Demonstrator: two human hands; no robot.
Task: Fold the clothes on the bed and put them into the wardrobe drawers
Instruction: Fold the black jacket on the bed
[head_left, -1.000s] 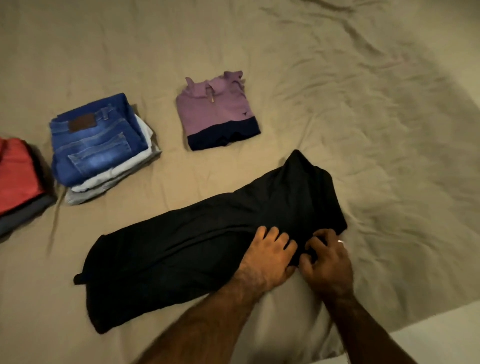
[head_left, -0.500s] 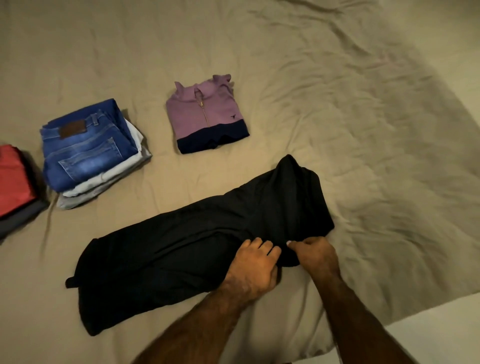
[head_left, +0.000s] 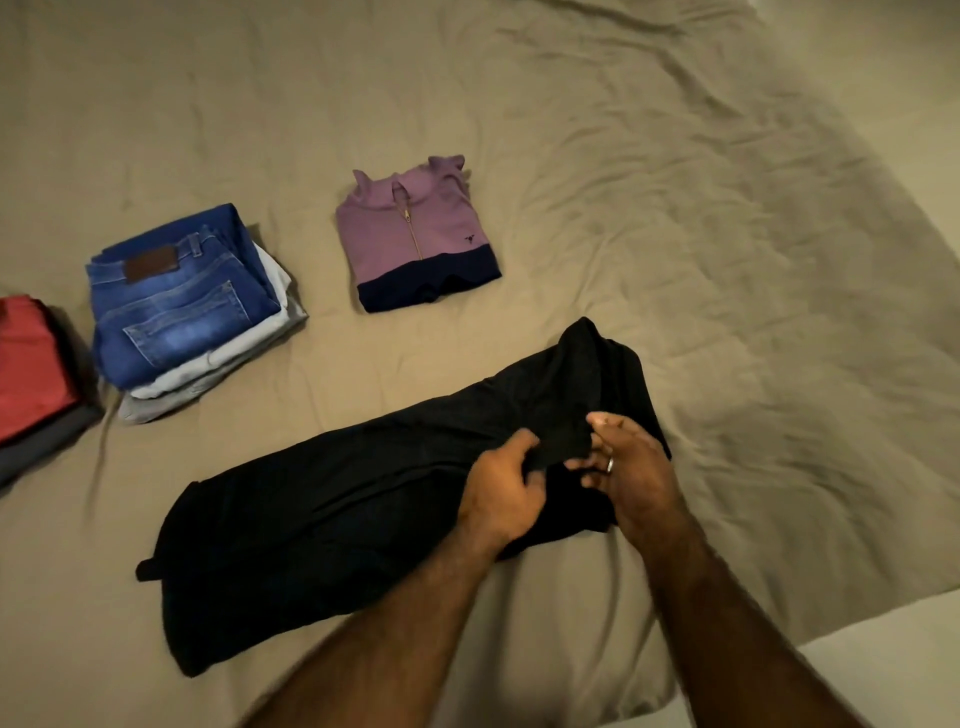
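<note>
Black garment (head_left: 322, 519) on bed sheet (head_left: 727, 260), left hand (head_left: 501, 491), right hand (head_left: 631, 467) pinching it

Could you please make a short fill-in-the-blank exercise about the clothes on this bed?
1. Both hands, the left hand and the right hand, grip the ____ garment.
2. The folded blue jeans lie on top of ____ folded clothes.
3. The purple zip top has a ____ band along its near edge.

Missing words: black; light grey; navy
</note>
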